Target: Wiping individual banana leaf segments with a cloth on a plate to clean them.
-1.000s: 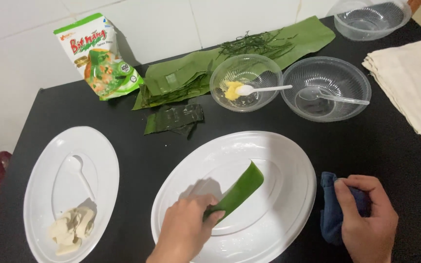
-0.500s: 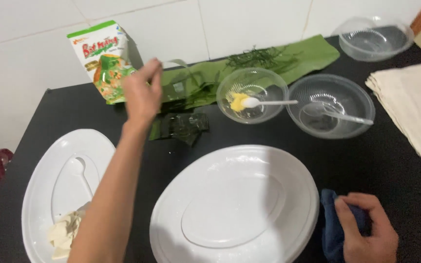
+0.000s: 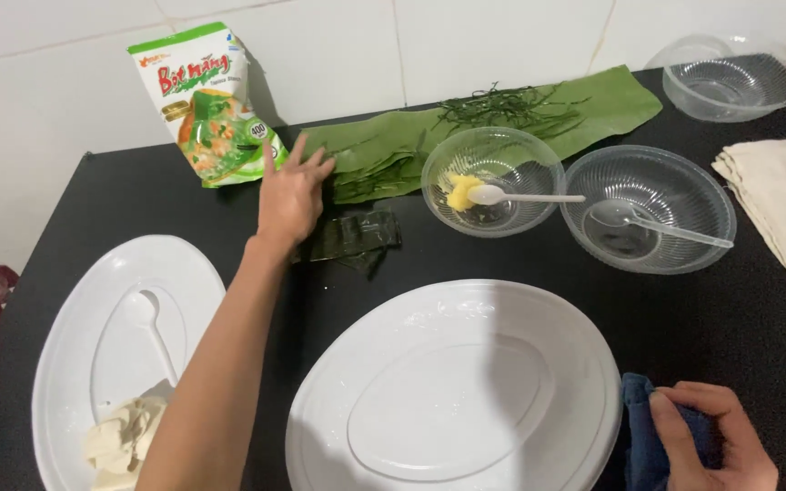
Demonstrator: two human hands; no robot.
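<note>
Left hand (image 3: 291,195) is stretched far forward over the black tabletop (image 3: 757,318), fingers spread and flat, holding nothing. The fingertips rest on or just above the near-left end of the stack of long green banana-leaf strips (image 3: 384,159); contact cannot be confirmed. The strips' long axis runs left to right along the back of the table, rising slightly toward the right, so the hand meets them at one end, not at the middle. A small dark folded leaf piece (image 3: 357,235) lies just right of the wrist. Right hand (image 3: 711,436) stays near the body, fingers curled and pinching a crumpled blue cloth (image 3: 643,436) beside the large white oval plastic plate (image 3: 452,391). The left hand is much the nearer to the leaves.
</note>
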